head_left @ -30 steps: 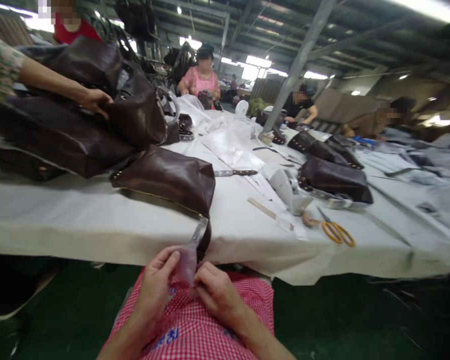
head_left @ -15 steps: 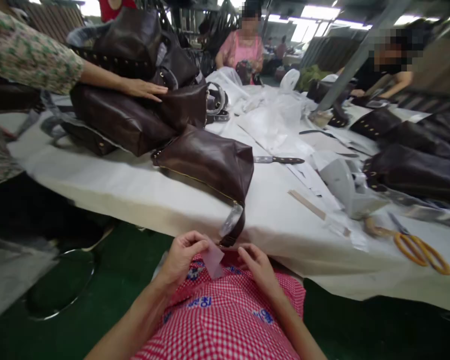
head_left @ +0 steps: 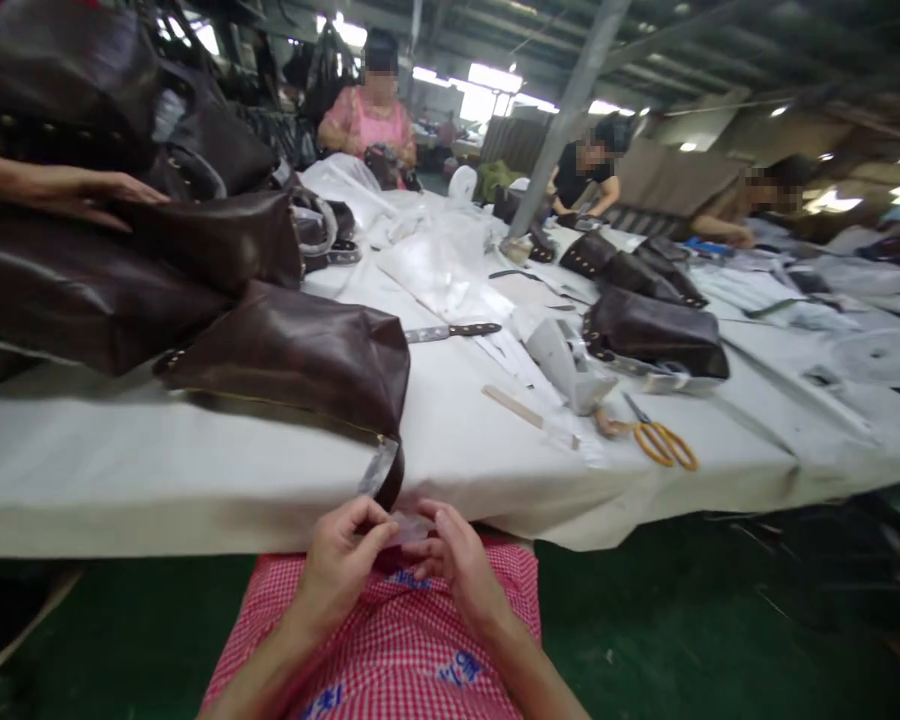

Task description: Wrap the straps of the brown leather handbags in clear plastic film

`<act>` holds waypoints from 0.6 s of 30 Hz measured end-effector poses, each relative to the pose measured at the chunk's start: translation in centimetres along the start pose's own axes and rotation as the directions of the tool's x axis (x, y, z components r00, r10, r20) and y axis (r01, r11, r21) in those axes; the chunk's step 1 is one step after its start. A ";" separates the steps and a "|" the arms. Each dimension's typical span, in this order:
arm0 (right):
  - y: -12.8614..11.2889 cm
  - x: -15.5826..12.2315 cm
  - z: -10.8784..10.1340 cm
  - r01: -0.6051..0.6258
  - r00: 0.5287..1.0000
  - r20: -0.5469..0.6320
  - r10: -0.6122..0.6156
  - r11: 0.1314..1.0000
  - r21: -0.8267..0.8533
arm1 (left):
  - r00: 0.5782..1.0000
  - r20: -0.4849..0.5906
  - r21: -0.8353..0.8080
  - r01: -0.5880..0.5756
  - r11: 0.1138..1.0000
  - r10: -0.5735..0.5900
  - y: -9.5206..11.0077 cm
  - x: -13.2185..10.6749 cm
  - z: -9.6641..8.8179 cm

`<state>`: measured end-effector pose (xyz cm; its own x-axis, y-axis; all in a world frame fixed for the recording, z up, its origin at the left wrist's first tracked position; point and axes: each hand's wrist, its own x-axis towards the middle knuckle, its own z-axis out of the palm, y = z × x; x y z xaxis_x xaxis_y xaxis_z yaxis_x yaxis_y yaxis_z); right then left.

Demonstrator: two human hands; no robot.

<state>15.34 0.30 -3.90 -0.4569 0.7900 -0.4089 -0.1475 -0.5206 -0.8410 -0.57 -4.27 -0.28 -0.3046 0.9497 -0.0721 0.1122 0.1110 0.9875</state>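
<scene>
My left hand pinches a small piece of thin translucent plastic film between thumb and fingertips, above my lap. Close by on the right, my right hand has its fingers curved and apart beside the film's free end; whether they touch it I cannot tell. Just beyond both hands, a dark brown leather bag lies on the white-covered table. Its strap end, with clear wrap on it, hangs toward the table edge. A red checked apron covers my lap.
A co-worker's hand rests on piled brown bags at left. A knife, a tape dispenser and orange-handled scissors lie to the right. White plastic sheeting covers the middle. Other people work across the table.
My view has swung to the right, so the table things sit farther left. My right hand has come closer to the film, which my left hand still pinches.
</scene>
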 end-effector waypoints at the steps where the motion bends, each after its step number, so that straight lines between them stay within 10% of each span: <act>1: -0.2 -0.2 -0.5 0.044 0.999 -0.010 -0.044 0.999 -0.001 | 0.999 0.034 0.003 -0.006 1.000 0.006 0.0 0.5 0.9; 9: -0.1 -0.6 -3.0 0.062 0.998 -0.016 -0.061 0.997 0.056 | 0.952 0.306 -0.038 0.018 0.999 -0.006 -0.5 2.9 7.1; 13: 0.6 0.7 -5.0 0.151 0.988 -0.048 -0.143 0.961 0.233 | 0.875 0.471 0.197 -0.228 0.954 0.112 3.1 5.4 10.6; 18: 2.7 2.7 -7.7 0.217 0.974 -0.116 -0.193 0.941 0.261 | 0.675 0.655 0.507 -0.725 0.466 0.338 9.7 11.0 20.5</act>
<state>20.42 3.49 -10.01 -0.3152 0.9076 -0.2773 -0.4665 -0.4026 -0.7876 16.55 13.21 5.64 0.4519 0.8708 0.1935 0.7529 -0.4886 0.4409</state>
